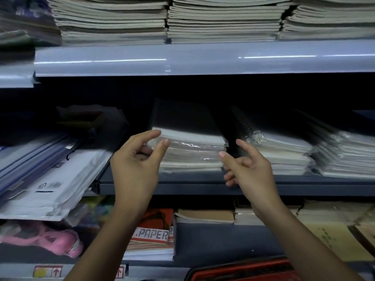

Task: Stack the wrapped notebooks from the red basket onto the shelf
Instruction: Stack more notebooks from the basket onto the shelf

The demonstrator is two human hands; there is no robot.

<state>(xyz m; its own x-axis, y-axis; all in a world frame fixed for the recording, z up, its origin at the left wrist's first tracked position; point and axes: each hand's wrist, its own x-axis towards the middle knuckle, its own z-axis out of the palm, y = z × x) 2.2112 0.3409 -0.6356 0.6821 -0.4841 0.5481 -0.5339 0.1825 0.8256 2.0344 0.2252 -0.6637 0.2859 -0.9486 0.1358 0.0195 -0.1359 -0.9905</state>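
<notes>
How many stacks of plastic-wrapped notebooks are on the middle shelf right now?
3. One stack sits between the hands, a spiral-bound stack is to its right, and another is at the far right, cut off by the frame; more may be hidden.

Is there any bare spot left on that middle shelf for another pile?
A bare strip of shelf lies between the white envelopes and the wrapped notebooks. Rightward it is crowded: the spiral notebooks sit close beside them.

2 bare forearms, no sleeves, short fingernails
</notes>
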